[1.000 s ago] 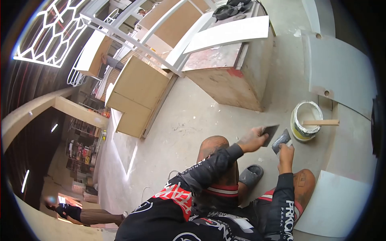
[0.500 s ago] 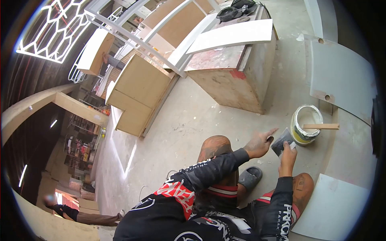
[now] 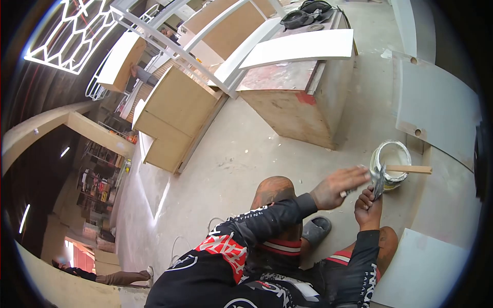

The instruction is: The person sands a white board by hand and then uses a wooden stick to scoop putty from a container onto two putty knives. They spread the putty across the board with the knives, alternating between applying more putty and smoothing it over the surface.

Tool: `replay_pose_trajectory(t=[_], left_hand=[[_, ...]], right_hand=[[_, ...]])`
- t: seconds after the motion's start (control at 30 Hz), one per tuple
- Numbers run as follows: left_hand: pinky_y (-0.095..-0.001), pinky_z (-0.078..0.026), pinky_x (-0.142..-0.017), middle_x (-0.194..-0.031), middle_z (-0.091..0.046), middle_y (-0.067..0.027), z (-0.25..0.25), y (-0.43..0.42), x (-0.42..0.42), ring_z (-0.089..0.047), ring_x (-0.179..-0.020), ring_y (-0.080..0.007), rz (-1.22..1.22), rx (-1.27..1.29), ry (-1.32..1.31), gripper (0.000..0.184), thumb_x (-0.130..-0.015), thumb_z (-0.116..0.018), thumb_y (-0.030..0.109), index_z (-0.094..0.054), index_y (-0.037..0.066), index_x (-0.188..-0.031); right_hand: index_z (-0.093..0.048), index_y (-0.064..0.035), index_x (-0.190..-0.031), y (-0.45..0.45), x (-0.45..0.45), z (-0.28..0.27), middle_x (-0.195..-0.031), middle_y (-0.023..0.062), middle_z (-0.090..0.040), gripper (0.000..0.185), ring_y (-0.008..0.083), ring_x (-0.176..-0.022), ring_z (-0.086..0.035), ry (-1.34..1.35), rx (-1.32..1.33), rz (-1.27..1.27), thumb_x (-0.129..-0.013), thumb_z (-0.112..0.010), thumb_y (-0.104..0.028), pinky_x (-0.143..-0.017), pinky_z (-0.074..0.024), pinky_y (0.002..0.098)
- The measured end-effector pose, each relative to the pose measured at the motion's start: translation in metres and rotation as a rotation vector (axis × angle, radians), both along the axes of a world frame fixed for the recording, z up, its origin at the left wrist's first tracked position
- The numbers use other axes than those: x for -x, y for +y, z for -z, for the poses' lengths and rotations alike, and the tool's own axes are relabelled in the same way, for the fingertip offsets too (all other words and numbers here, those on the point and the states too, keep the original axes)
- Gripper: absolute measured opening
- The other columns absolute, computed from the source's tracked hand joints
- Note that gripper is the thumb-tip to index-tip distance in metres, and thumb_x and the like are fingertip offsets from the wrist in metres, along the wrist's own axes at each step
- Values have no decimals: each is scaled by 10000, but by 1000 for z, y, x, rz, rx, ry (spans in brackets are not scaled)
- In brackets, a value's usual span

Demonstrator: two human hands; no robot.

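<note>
My left hand (image 3: 339,188) is beside the bucket, fingers stretched and pressed together over a flat scraper; only a small pale edge of it shows near the thumb. My right hand (image 3: 368,206) is wrapped round a grey, smeared scraper (image 3: 379,183), its blade turned nearly edge-on and pointing up. The blade stands close to the left fingertips; whether they touch is unclear. Just beyond it is a white-rimmed bucket (image 3: 377,159) of pale paste, with a wooden stick (image 3: 411,169) lying across its rim.
Pale panels (image 3: 436,110) lie at the right, with another white sheet (image 3: 418,272) near my knee. A wooden box (image 3: 292,114) ahead bears a white curved board (image 3: 303,47) and a black bag. Brown cabinets (image 3: 177,115) stand left. A person (image 3: 120,277) is at the lower left.
My left hand has turned over, its fingers now extended toward the bucket. The right-hand scraper has turned from face-on to nearly edge-on. Both hands have shifted slightly down.
</note>
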State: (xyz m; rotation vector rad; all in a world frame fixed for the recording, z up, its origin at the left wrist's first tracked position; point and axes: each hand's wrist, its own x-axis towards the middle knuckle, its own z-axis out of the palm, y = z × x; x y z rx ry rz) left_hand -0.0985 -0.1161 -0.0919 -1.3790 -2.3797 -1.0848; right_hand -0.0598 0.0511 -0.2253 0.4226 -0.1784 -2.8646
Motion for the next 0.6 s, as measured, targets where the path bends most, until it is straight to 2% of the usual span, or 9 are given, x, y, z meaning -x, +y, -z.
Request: replay_pose_trajectory(t=[0.03, 0.07, 0.13, 0.2, 0.23, 0.33, 0.37, 0.4, 0.6], left_hand=[[-416, -416, -1055, -1405, -510, -157, -4, 1, -2, -487, -1306, -320, 64, 68, 6, 713, -752, -626, -99, -489, 140, -1409], [-438, -391, -1085, -1424, -492, -149, -7, 2, -5, -456, -1336, -314, 128, 137, 12, 738, -729, -624, -113, -489, 141, -1409], [-405, -428, -1035, -1348, -552, -183, -3, 6, -3, -529, -1256, -340, 91, 77, -59, 720, -774, -594, -99, -462, 159, -1432], [-382, -476, -943, -1215, -613, -231, 6, -3, 13, -610, -1125, -363, -239, 96, -595, 651, -846, -552, -68, -453, 186, -1438], [-375, -505, -850, -1110, -632, -264, 25, -9, 23, -648, -998, -386, -282, 17, -509, 547, -923, -523, 6, -457, 201, -1429], [-372, -509, -845, -1146, -623, -258, 22, -9, 26, -646, -994, -389, -358, -54, -508, 488, -949, -530, 61, -475, 192, -1416], [-426, -516, -808, -1115, -618, -267, 19, -8, 22, -611, -972, -443, -368, -42, -469, 455, -954, -536, 105, -488, 186, -1399], [-426, -516, -808, -1115, -618, -267, 20, -9, 20, -611, -972, -443, -368, -41, -464, 455, -954, -536, 105, -488, 186, -1399], [-402, -510, -876, -1193, -614, -250, 14, -6, 14, -616, -1046, -427, -317, 39, -513, 459, -961, -543, 108, -474, 167, -1411]], right_hand=[[-596, -159, -919, -7, 3, -3, -659, -57, -526, 247, 59, -429, -435, -113, -125, -1, -1007, -454, -341, -361, -354, 207], [-597, -179, -887, -13, -3, -7, -607, -56, -486, 242, 58, -408, -413, -46, -88, -84, -1003, -465, -346, -359, -344, 213], [-599, -221, -823, -26, -17, -15, -505, -55, -406, 247, 57, -367, -370, 100, -29, -253, -996, -487, -358, -353, -324, 223], [-581, -209, -796, -35, -27, -52, -458, -51, -329, 262, 70, -350, -320, 58, -263, -363, -970, -554, -403, -347, -251, 225], [-561, -206, -804, -41, -28, -55, -463, -45, -316, 266, 82, -344, -293, 78, -229, -386, -941, -606, -430, -344, -202, 234], [-550, -203, -836, -44, -21, -55, -466, -46, -309, 251, 79, -345, -296, -65, -351, -238, -941, -611, -423, -341, -210, 235], [-543, -201, -861, -41, -18, -55, -468, -49, -307, 244, 73, -347, -301, -100, -392, -163, -934, -624, -420, -342, -212, 230], [-600, -177, -849, -36, -14, -54, -463, -61, -343, 282, 61, -336, -313, -93, -442, -90, -921, -634, -447, -337, -230, 214], [-595, -170, -845, -13, -8, -57, -468, -61, -319, 296, 57, -337, -311, -126, -490, 13, -914, -648, -452, -335, -226, 207]])
